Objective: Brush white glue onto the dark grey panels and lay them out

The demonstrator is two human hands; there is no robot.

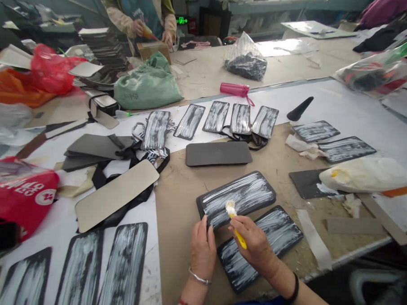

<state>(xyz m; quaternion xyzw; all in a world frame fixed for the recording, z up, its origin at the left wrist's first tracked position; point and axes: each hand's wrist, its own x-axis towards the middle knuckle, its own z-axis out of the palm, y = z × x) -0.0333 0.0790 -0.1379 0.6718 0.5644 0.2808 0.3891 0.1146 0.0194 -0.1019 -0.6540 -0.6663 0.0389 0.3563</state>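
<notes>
My right hand [252,240] is wrapped around the yellow handle of a small brush [241,238], whose pale bristles rest on a dark rounded panel [255,186] streaked with white paste. With closed fingers, my left hand [202,244] grips that panel at its lower left corner. A second white-streaked panel [277,232] lies just below, partly hidden by my right hand and forearm. Beyond the panel being brushed is a plain dark grey panel [219,154] with no white on it.
Streaked panels [121,268] lie at left, more [217,116] along the back. A beige panel [117,194] tops black straps. At right sits a white paste bag [369,174] on a dark sheet. Across the table, a person [143,20] handles a small box [154,51].
</notes>
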